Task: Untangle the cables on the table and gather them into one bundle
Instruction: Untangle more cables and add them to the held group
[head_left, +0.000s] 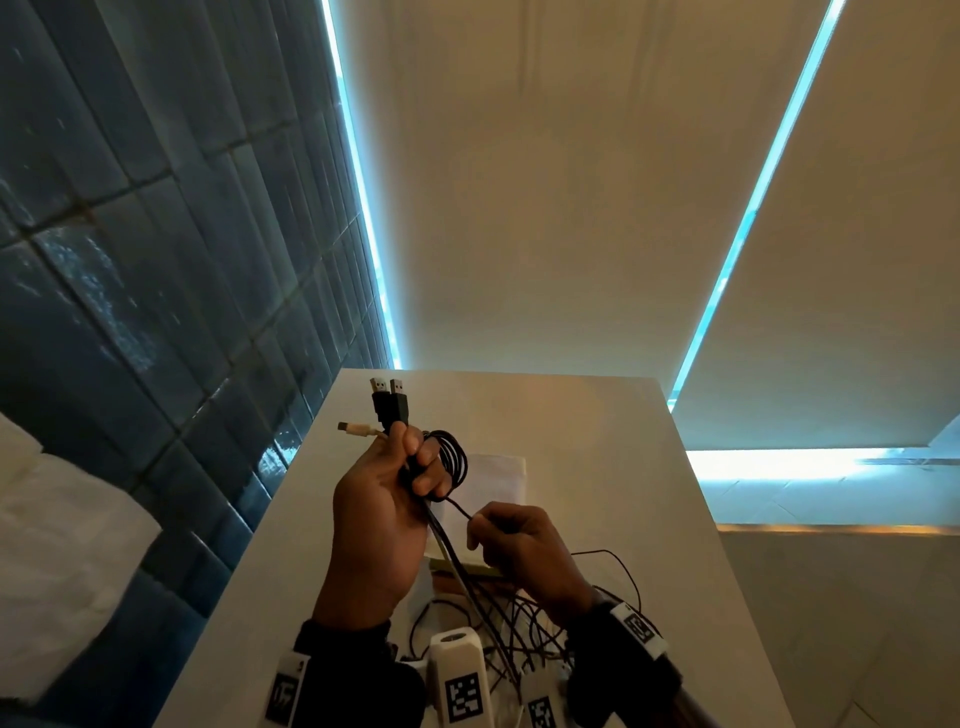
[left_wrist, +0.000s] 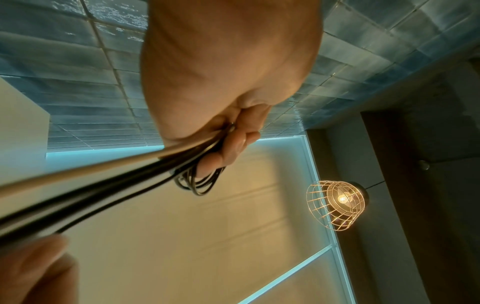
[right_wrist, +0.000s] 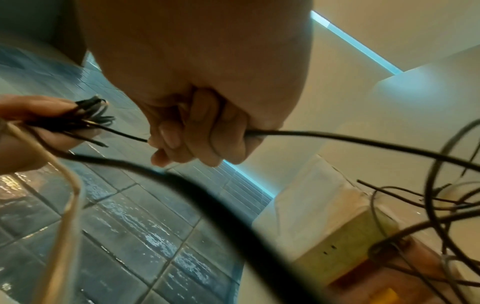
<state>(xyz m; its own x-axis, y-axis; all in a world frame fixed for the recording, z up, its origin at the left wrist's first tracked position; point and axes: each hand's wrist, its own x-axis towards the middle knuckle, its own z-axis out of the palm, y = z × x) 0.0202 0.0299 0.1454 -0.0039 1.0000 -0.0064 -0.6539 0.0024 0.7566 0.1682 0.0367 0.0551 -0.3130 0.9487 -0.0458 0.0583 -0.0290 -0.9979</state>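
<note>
My left hand (head_left: 395, 483) is raised above the white table (head_left: 597, 415) and grips a bundle of cables (head_left: 452, 462): two black USB plugs (head_left: 388, 400) and a white plug (head_left: 356, 429) stick out above the fist, and black loops hang beside the fingers (left_wrist: 200, 181). My right hand (head_left: 498, 530), lower and to the right, is curled round one thin black cable (right_wrist: 337, 139) that runs up to the left hand's bundle. Loose cables (head_left: 519, 623) trail from both hands down to a tangle on the table.
A flat box with a white top (head_left: 498, 478) lies on the table behind the hands; its green and orange side (right_wrist: 345, 246) shows in the right wrist view. A blue tiled wall (head_left: 156, 260) runs along the left. A wire-cage lamp (left_wrist: 337, 203) hangs overhead.
</note>
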